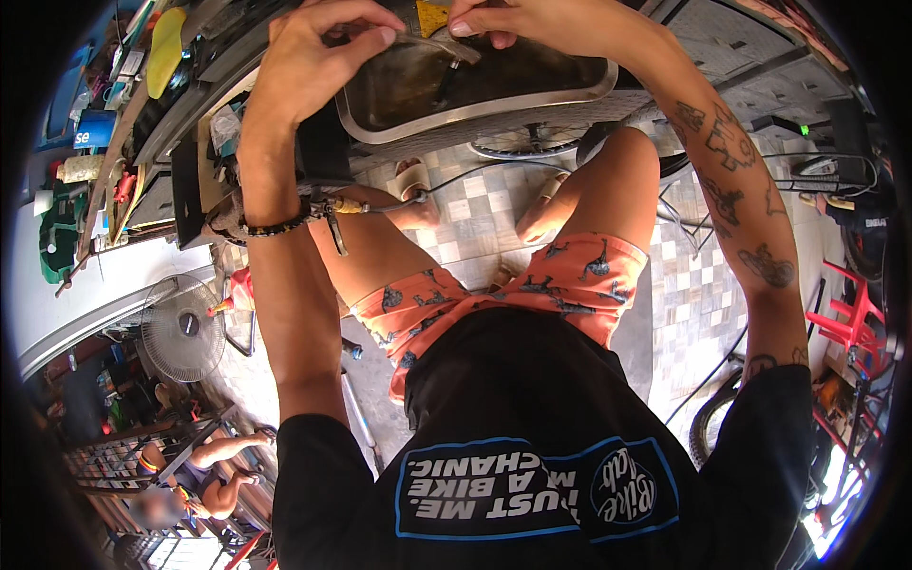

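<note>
Both hands are close together at the top of the view, over a metal tray [475,121] with a dark, wet-looking inside. My left hand [328,43] is closed in a pinch on one end of a thin greyish strip [446,46]. At its other side my right hand [503,21] pinches with thumb and fingers, also closed on the strip as far as I can see. What the strip is I cannot make out. Between the hands, at the upper edge, shows a small yellow piece [432,17]. A small dark object [443,85] lies in the tray below the strip.
Tools and parts crowd the bench at left, with a yellow sole-shaped piece [166,52]. A standing fan [185,328] and a seated person [214,475] are lower left. A bicycle wheel [527,150] lies beyond my knees; a red stool [845,309] stands at right.
</note>
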{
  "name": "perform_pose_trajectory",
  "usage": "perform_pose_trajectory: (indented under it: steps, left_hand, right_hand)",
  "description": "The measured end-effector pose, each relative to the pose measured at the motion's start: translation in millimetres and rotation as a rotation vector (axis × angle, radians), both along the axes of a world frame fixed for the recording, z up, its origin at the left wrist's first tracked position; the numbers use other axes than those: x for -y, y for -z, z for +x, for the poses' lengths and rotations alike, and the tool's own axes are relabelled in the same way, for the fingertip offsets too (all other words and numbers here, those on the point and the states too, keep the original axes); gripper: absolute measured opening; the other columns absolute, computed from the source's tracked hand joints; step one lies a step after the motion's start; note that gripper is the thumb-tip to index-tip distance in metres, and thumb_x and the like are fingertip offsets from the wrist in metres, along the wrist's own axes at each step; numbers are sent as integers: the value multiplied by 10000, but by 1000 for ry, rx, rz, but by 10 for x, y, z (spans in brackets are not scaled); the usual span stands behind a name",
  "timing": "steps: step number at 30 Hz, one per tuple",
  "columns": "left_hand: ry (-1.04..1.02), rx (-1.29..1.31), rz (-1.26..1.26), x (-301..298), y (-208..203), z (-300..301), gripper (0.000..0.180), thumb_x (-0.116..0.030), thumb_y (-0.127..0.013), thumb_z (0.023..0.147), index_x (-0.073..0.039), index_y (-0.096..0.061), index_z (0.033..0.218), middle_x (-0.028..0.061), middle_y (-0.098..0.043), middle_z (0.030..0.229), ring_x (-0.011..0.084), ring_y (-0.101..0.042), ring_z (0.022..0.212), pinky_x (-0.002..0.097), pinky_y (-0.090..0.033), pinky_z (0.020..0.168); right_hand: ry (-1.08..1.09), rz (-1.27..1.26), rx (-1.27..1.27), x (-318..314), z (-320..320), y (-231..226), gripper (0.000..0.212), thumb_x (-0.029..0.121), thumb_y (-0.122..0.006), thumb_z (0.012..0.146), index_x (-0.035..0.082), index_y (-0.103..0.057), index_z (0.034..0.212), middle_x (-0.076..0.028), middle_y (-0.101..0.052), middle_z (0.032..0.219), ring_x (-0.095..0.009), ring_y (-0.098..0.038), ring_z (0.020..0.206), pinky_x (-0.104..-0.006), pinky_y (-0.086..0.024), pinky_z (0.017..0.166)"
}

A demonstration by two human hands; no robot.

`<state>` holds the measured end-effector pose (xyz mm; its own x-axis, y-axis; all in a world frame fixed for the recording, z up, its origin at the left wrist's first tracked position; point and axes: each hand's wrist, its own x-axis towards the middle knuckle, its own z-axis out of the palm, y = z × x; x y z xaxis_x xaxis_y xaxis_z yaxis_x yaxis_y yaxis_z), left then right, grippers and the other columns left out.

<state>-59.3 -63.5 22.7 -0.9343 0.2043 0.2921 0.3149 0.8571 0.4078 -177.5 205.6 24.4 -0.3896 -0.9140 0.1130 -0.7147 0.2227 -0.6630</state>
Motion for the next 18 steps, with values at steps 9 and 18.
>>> perform_pose_trajectory:
  steps: [9,18]
  left_hand:
    - [-48,50,43,48,-34,-1,145,-136,-794,963,-131,-851,1096,4,-761,960,141,-644,964,330,-484,911]
    - [16,-32,-72,28,-77,14,138,-126,-793,956,-138,-848,1082,-2,-760,948,159,-636,943,343,-490,901]
  right_hand:
    - [-2,-1,-5,27,-12,-3,238,207,-702,1057,-17,-780,1035,-124,-723,772,-218,-688,725,-390,-536,710]
    - [-22,-25,3,22,8,-44,253,219,-698,1062,-21,-768,1026,-120,-715,759,-218,-683,718,-387,-533,704]
